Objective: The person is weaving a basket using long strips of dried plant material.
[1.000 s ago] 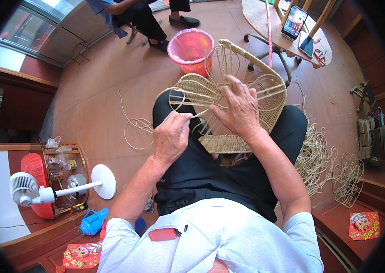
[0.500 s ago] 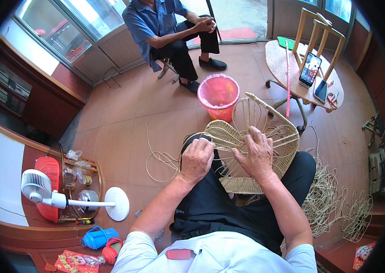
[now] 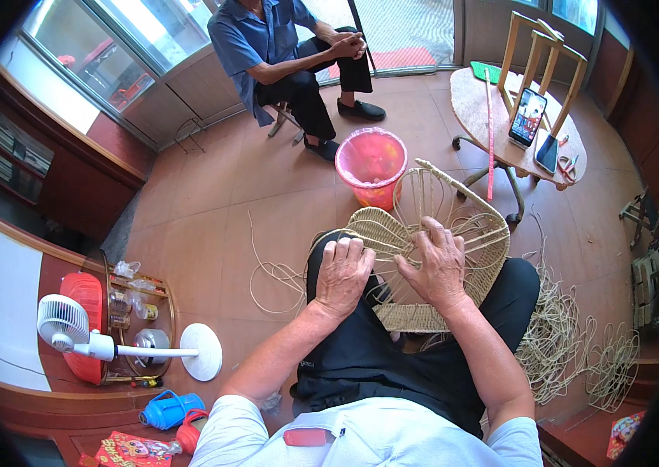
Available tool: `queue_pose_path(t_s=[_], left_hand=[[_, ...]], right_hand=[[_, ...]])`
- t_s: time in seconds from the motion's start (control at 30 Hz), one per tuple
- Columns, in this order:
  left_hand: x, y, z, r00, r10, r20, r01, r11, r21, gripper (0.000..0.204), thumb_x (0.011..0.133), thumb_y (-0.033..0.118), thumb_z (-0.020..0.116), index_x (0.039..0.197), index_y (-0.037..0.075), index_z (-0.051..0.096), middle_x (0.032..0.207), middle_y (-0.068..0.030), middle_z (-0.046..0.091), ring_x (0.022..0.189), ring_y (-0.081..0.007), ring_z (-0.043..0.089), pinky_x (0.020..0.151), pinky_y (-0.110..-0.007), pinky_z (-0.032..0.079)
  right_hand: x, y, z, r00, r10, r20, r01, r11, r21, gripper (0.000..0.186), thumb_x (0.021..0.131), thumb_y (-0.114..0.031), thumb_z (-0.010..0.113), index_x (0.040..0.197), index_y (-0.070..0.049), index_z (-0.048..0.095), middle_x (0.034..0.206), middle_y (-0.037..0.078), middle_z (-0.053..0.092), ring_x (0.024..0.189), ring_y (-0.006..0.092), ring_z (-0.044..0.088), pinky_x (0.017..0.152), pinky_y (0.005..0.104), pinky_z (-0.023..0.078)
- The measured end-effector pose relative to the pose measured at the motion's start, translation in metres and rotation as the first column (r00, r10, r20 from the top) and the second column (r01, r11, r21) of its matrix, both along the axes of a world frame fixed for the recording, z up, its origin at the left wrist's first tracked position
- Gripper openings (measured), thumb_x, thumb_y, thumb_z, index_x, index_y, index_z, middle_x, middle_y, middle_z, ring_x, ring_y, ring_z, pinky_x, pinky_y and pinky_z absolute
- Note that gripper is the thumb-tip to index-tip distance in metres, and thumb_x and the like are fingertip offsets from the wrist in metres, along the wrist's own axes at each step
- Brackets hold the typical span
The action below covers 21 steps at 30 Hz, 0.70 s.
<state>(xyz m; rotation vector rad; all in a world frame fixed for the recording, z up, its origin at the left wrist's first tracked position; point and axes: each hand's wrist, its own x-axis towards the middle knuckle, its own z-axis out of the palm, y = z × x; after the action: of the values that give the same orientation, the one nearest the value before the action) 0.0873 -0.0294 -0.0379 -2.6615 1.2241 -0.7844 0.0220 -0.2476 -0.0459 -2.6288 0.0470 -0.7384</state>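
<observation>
Across my knees rests a woven straw-coloured frame, with a braided rim and open spokes of cord fanning out from its middle. A leaf-shaped woven panel sits at its upper left. My left hand is closed around several strands of cord at the left side, its fingertips partly hidden. At the middle of the spokes my right hand pinches cord between thumb and fingers. Loose cord ends trail from the left hand down over the floor.
A pink bucket stands just beyond the frame. Behind it sits a person with clasped hands. At right, a small table carries phones and pliers. Tangled cord lies right of my leg; a white fan stands left.
My left hand has shifted slightly right and down, closer to the right hand, with the strands in it. The right hand stays at the middle of the spokes.
</observation>
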Motion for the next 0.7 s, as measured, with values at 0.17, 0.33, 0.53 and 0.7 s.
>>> queue_pose_path(t_s=[0.17, 0.33, 0.53, 0.7], left_hand=[[0.005, 0.004, 0.000, 0.996, -0.089, -0.022, 0.088, 0.996, -0.031, 0.016, 0.095, 0.025, 0.075, 0.104, 0.013, 0.071, 0.113, -0.0086, 0.062, 0.119, -0.0288, 0.061, 0.109, -0.048, 0.045], [0.003, 0.012, -0.003, 0.978, -0.184, -0.094, 0.175, 0.980, -0.097, 0.021, 0.092, 0.025, 0.078, 0.109, 0.012, 0.074, 0.116, -0.0077, 0.063, 0.122, -0.0292, 0.062, 0.111, -0.051, 0.045], [0.004, 0.016, 0.007, 0.963, -0.268, 0.020, 0.266, 0.943, -0.200, 0.024, 0.095, 0.016, 0.076, 0.118, 0.011, 0.077, 0.133, -0.0070, 0.069, 0.133, -0.0279, 0.064, 0.120, -0.050, 0.043], [-0.029, -0.008, -0.006, 0.887, -0.396, -0.235, 0.319, 0.896, -0.308, 0.011, 0.097, 0.013, 0.074, 0.106, 0.008, 0.072, 0.105, -0.0123, 0.071, 0.114, -0.0307, 0.071, 0.118, -0.053, 0.048]], right_hand=[[-0.006, -0.001, -0.003, 1.000, 0.001, -0.006, -0.001, 1.000, 0.006, 0.047, 0.082, -0.040, 0.090, 0.117, -0.012, 0.074, 0.144, 0.011, 0.063, 0.122, 0.0295, 0.065, 0.101, 0.0476, 0.047], [-0.011, -0.002, -0.007, 1.000, 0.008, -0.024, -0.008, 1.000, 0.008, 0.048, 0.082, -0.039, 0.091, 0.117, -0.011, 0.075, 0.145, 0.011, 0.063, 0.123, 0.0303, 0.065, 0.102, 0.0485, 0.047], [-0.005, -0.003, -0.001, 1.000, 0.015, -0.013, -0.015, 0.999, -0.042, 0.046, 0.086, -0.042, 0.089, 0.118, -0.011, 0.075, 0.145, 0.011, 0.064, 0.124, 0.0298, 0.065, 0.102, 0.0484, 0.047], [0.001, -0.013, 0.000, 0.998, 0.056, -0.028, -0.058, 0.998, -0.040, 0.046, 0.090, -0.040, 0.087, 0.124, -0.011, 0.076, 0.147, 0.011, 0.064, 0.127, 0.0286, 0.066, 0.102, 0.0470, 0.047]])
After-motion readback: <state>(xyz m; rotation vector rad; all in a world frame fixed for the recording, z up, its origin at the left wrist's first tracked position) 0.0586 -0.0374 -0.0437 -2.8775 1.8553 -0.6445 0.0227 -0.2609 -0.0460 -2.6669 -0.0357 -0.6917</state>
